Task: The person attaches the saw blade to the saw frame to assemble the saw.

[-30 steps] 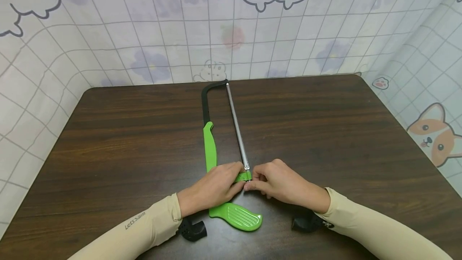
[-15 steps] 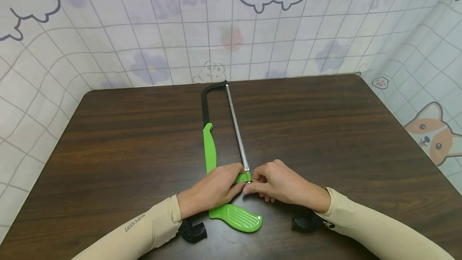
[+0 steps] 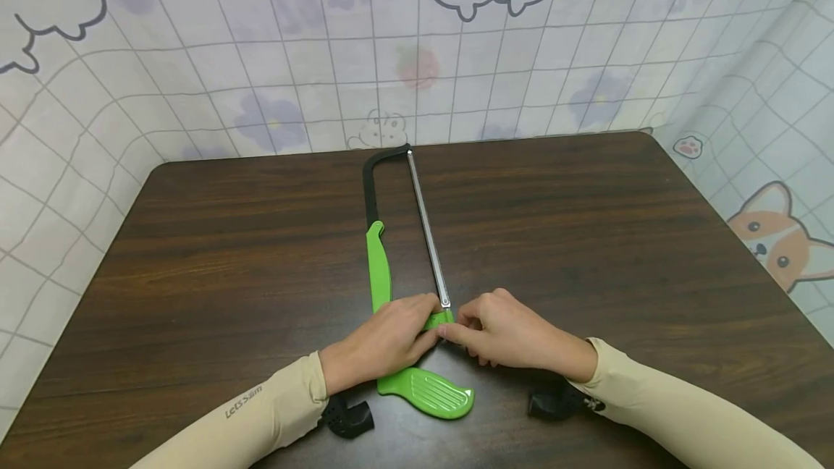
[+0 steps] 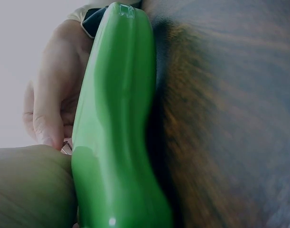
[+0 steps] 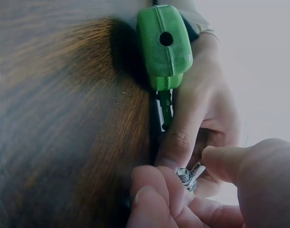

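Observation:
A hacksaw [image 3: 380, 266] with a green handle and black front frame lies on the table, its silver blade [image 3: 426, 230] on the right side. My left hand [image 3: 384, 342] grips the frame near the blade's lower end. Beside it, my right hand [image 3: 511, 331] has thumb and curled fingers at a small metal wing nut [image 5: 198, 171] on a threaded bolt [image 5: 183, 176]. The thumb covers that nut in the head view. In the left wrist view the green handle [image 4: 118, 95] fills the middle; the right wrist view shows the handle's end [image 5: 164, 52] with a round hole.
The dark wood-grain table [image 3: 619, 237] reaches back to a white gridded cloth [image 3: 352, 56] printed with cartoon figures, which also hangs at both sides. Black wrist-worn mounts [image 3: 348, 417] sit under both sleeves [image 3: 280, 400].
My right thumb drew back a little, baring the metal wing nut, then moved forward over it again. My left hand and the hacksaw stay in place.

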Motion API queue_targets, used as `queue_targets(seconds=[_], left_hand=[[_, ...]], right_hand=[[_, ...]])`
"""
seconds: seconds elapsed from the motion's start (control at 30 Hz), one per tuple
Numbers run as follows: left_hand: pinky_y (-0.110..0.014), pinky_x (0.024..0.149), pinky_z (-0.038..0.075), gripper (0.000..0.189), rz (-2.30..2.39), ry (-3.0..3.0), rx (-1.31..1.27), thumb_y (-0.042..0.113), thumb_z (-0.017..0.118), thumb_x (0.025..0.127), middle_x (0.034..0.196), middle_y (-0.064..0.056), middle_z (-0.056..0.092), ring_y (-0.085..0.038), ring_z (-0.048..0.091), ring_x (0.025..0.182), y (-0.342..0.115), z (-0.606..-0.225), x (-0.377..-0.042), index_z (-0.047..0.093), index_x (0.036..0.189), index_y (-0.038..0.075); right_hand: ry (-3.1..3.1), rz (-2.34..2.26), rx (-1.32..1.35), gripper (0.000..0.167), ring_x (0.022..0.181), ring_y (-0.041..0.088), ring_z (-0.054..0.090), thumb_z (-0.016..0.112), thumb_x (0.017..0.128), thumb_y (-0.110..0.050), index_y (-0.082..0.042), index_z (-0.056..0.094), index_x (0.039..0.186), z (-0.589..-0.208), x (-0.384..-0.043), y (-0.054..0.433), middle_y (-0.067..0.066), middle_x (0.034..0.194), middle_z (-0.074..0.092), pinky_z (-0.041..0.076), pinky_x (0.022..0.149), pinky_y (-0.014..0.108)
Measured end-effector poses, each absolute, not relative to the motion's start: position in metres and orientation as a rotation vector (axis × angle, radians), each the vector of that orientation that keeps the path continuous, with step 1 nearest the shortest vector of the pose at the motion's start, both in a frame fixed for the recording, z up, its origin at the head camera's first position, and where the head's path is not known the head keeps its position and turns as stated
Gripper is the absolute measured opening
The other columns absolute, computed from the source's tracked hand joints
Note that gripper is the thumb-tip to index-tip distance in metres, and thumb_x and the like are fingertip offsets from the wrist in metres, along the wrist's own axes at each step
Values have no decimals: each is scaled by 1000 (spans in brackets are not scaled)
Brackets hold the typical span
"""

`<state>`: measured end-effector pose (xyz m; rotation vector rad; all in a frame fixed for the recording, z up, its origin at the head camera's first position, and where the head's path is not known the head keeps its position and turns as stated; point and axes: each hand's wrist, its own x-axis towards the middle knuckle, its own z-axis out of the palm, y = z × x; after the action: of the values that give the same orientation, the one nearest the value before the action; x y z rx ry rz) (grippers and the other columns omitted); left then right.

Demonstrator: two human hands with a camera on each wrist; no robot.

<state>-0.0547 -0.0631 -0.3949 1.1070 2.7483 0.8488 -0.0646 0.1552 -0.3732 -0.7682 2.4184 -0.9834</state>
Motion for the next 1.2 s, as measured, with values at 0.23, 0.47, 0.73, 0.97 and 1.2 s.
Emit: queue_targets(seconds=[0.23,0.47,0.73,0.97,1.2], left_hand=[[-18,64,43,11,843,2756,1106,20,60,105,82,4,57,-5,48,71,-63,-395,-55,62,105,9],[-18,63,42,11,846,2752,1090,21,61,105,79,4,54,-5,46,70,-62,-395,-55,62,104,10],[-18,63,41,11,851,2749,1083,21,62,104,80,4,55,-5,46,70,-62,-395,-55,63,104,10],[-18,64,42,11,854,2749,1082,21,63,104,81,4,56,-5,47,71,-62,-395,-55,63,105,10],[-18,64,42,11,844,2754,1081,20,64,103,81,4,57,-5,48,71,-62,-395,-55,63,106,9]], right_hand=[[2354,-1023,-727,44,46,8,62,64,102,-42,-18,64,65,-373,-66,157,-6,56,63,53,46,28],[2275,-1077,-683,42,46,12,64,64,102,-36,-13,68,67,-373,-69,158,-2,59,66,56,48,32],[2090,-1149,-538,38,49,16,68,65,101,-34,-8,74,75,-376,-76,160,2,62,68,60,53,39],[1936,-1227,-455,34,52,14,69,66,101,-31,-3,77,84,-380,-82,163,4,65,70,61,56,39],[1845,-1281,-392,34,54,13,69,67,100,-30,1,78,90,-381,-83,164,3,66,71,61,56,35]])
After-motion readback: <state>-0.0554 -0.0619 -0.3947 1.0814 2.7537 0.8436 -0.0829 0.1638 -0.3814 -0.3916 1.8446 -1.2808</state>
